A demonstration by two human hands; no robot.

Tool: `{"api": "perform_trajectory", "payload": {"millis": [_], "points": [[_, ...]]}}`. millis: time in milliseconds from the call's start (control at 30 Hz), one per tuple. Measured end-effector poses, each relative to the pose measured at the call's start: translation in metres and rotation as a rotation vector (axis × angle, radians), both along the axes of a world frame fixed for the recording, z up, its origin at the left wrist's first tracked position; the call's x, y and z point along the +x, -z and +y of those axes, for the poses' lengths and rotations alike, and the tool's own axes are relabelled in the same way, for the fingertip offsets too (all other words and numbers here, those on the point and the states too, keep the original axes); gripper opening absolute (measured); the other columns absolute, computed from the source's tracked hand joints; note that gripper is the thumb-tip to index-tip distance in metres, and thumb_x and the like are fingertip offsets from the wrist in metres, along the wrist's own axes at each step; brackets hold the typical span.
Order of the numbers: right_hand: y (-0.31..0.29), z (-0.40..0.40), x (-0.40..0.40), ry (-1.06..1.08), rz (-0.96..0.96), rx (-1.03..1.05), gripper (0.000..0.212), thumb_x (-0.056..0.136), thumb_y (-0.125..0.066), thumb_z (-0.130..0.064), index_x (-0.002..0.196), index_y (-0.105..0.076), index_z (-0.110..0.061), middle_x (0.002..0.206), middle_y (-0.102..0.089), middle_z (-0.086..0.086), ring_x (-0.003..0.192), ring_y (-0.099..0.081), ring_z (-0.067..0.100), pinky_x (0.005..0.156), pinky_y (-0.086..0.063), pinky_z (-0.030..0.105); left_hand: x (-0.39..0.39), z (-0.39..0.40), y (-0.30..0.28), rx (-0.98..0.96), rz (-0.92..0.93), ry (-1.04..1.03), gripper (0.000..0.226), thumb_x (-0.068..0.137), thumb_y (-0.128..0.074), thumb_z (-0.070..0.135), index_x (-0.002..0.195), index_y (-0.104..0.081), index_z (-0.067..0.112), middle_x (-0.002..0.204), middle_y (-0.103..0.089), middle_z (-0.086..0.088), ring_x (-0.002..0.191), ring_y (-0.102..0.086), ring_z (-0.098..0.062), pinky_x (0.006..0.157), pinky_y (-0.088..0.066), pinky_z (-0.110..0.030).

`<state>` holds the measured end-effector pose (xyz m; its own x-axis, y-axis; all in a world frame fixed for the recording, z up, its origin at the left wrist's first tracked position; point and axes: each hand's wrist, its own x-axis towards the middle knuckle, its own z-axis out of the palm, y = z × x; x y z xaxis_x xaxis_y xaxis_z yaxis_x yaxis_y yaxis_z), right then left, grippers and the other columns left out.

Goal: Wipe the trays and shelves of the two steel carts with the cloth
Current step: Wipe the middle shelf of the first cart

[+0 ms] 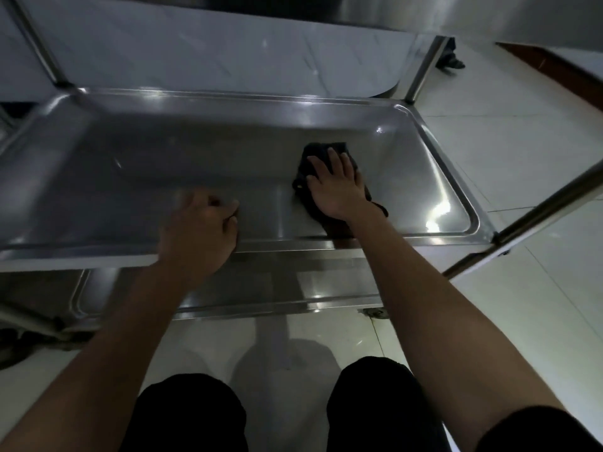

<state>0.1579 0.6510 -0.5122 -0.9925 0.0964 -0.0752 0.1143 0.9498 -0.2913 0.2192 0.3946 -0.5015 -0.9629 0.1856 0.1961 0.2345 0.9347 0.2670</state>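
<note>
A steel cart tray (163,151) fills the middle of the head view, shallow with a raised rim. A dark cloth (313,153) lies in its right half. My right hand (336,187) presses flat on the cloth, fingers spread, pointing away from me. My left hand (199,233) rests over the tray's near rim (98,247), fingers curled and blurred, holding nothing that I can see. Below the tray shows a lower steel shelf (293,288) of the same cart.
Steel cart posts stand at the far left (39,47), far right (421,73) and near right (538,210). A white wall panel lies behind the tray. White floor tiles (522,141) spread to the right. My dark-clothed knees (375,396) are at the bottom.
</note>
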Motion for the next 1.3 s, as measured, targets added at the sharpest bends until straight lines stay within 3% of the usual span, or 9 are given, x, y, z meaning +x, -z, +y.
{"api": "perform_trajectory", "payload": {"millis": [200, 467, 667, 767, 900, 1100, 1200, 1300], "points": [[-0.002, -0.095, -0.024, -0.209, -0.024, -0.033, 0.053, 0.105, -0.023, -0.045, 0.157, -0.016, -0.039, 0.168, 0.008, -0.002, 0.153, 0.011, 0.024, 0.121, 0.005, 0.052, 0.000, -0.007, -0.002, 0.006, -0.065, 0.018, 0.032, 0.096, -0.057, 0.035, 0.122, -0.069, 0.021, 0.129, -0.061, -0.002, 0.120, -0.054, -0.030, 0.095, -0.047, -0.044], [-0.005, -0.089, -0.018, -0.235, -0.033, -0.049, 0.052, 0.106, -0.022, -0.044, 0.157, -0.014, -0.042, 0.168, 0.009, -0.004, 0.153, 0.012, 0.020, 0.123, 0.004, 0.046, 0.005, -0.006, 0.002, 0.028, -0.073, 0.012, 0.031, 0.095, -0.056, 0.034, 0.120, -0.068, 0.019, 0.124, -0.060, -0.001, 0.110, -0.056, -0.030, 0.091, -0.049, -0.046], [-0.007, -0.037, -0.007, -0.139, -0.029, -0.072, 0.052, 0.105, -0.023, -0.044, 0.156, -0.015, -0.040, 0.168, 0.009, -0.004, 0.153, 0.011, 0.020, 0.122, 0.003, 0.047, -0.006, 0.012, 0.000, -0.026, -0.083, -0.052, 0.028, 0.089, -0.058, 0.029, 0.108, -0.072, 0.013, 0.149, -0.043, -0.005, 0.134, -0.039, -0.032, 0.108, -0.038, -0.050], [-0.003, 0.006, 0.000, -0.083, -0.008, -0.056, 0.052, 0.106, -0.024, -0.044, 0.157, -0.015, -0.038, 0.168, 0.007, -0.002, 0.154, 0.009, 0.023, 0.122, 0.001, 0.048, -0.005, 0.039, -0.003, -0.037, -0.029, -0.026, 0.030, 0.081, -0.060, 0.020, 0.108, -0.073, 0.013, 0.142, -0.050, -0.006, 0.129, -0.045, -0.033, 0.107, -0.039, -0.048], [-0.001, 0.071, 0.012, 0.038, 0.016, -0.051, 0.053, 0.106, -0.026, -0.044, 0.157, -0.016, -0.038, 0.168, 0.004, 0.000, 0.154, 0.007, 0.024, 0.122, 0.000, 0.048, 0.000, 0.087, -0.008, -0.008, -0.039, 0.087, 0.031, 0.081, -0.054, 0.019, 0.106, -0.073, 0.018, 0.118, -0.066, -0.004, 0.113, -0.058, -0.031, 0.100, -0.044, -0.044], [0.008, 0.175, 0.030, 0.241, 0.028, 0.030, 0.059, 0.101, -0.018, -0.053, 0.157, -0.018, -0.034, 0.168, -0.004, 0.005, 0.154, 0.002, 0.029, 0.123, -0.002, 0.052, 0.009, 0.103, -0.009, 0.088, -0.061, 0.089, 0.045, 0.075, -0.043, 0.025, 0.107, -0.075, 0.024, 0.118, -0.068, -0.004, 0.109, -0.061, -0.034, 0.101, -0.042, -0.045], [0.008, 0.190, 0.028, 0.240, 0.025, 0.053, 0.055, 0.103, -0.024, -0.047, 0.157, -0.017, -0.034, 0.168, -0.002, 0.006, 0.154, 0.003, 0.028, 0.123, -0.002, 0.053, 0.007, 0.104, -0.006, 0.126, -0.042, 0.110, 0.050, 0.069, -0.044, 0.024, 0.107, -0.076, 0.021, 0.117, -0.069, -0.003, 0.110, -0.060, -0.032, 0.099, -0.046, -0.046], [0.005, 0.185, 0.025, 0.262, 0.038, 0.019, 0.053, 0.105, -0.026, -0.044, 0.156, -0.018, -0.035, 0.168, -0.002, 0.005, 0.154, 0.003, 0.029, 0.123, -0.001, 0.051, 0.002, 0.103, -0.005, 0.118, -0.043, 0.116, 0.045, 0.076, -0.046, 0.026, 0.108, -0.077, 0.021, 0.118, -0.070, -0.002, 0.109, -0.062, -0.030, 0.095, -0.050, -0.044]]}}
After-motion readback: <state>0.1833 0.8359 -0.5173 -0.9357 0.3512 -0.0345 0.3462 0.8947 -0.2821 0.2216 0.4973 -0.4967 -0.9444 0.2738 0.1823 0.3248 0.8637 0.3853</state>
